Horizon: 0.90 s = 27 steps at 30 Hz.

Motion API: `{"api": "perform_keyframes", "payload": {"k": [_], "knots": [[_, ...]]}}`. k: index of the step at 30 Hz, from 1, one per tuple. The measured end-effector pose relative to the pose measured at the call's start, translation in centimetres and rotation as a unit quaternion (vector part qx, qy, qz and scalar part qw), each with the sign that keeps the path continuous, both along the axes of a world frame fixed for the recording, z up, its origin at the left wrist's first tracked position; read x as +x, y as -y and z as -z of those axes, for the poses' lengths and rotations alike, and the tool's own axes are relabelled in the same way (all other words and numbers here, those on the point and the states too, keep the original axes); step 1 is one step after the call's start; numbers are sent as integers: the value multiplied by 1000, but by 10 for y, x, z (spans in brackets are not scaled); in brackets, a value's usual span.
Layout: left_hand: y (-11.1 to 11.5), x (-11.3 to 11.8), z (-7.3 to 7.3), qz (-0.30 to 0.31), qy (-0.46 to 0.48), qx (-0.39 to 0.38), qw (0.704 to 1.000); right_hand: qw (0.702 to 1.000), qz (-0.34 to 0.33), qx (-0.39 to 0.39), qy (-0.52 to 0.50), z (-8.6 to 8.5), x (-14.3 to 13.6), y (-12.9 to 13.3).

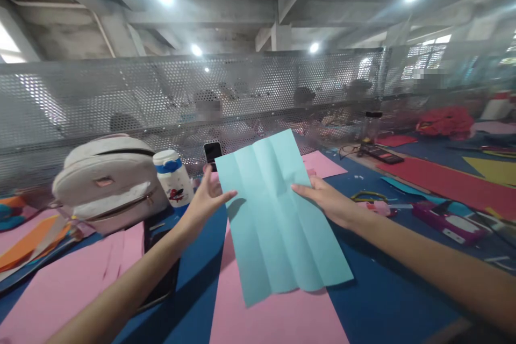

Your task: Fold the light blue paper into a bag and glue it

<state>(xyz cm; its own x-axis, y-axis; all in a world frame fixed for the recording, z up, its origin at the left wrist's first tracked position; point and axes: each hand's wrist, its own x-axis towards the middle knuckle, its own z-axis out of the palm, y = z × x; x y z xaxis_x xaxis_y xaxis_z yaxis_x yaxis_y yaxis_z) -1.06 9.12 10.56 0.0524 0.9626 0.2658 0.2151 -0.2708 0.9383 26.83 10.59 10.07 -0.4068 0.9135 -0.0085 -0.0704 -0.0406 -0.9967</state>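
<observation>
Beside printed bottle (173, 179), left hand (206, 195) wide; 1 blue sheet (274, 231) in right hand (328, 200).

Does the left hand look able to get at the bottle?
Likely yes: the bottle looks close to the left hand, its near side unblocked, while the right hand grips the blue paper.

Backpack (133, 166): here's a small pinkish patch (104, 181) on the front, nothing on it readable!
Bottle (179, 178): a red-and-dark print (176, 194), no legible letters.
Purple case (437, 219): pale panel (464, 223), any lettering too blurred.
</observation>
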Motion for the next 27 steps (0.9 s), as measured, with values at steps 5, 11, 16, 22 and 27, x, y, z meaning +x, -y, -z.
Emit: {"api": "perform_keyframes", "payload": {"k": [5, 11, 16, 22, 27], "knots": [[7, 5, 29, 112, 31, -178, 977, 999, -14, -23, -20, 13, -2, 1], [12, -3, 33, 134, 38, -202, 969, 994, -25, 61, 83, 19, 13, -4], [16, -8, 30, 158, 51, -208, 964, 990, -38, 76, 109, 21, 18, 1], [19, -12, 32, 187, 61, -202, 960, 968, -136, 171, 122, 15, 22, 5], [17, -20, 36, 242, 30, -177, 954, 926, -235, 238, 174, 13, 34, 4]]}}
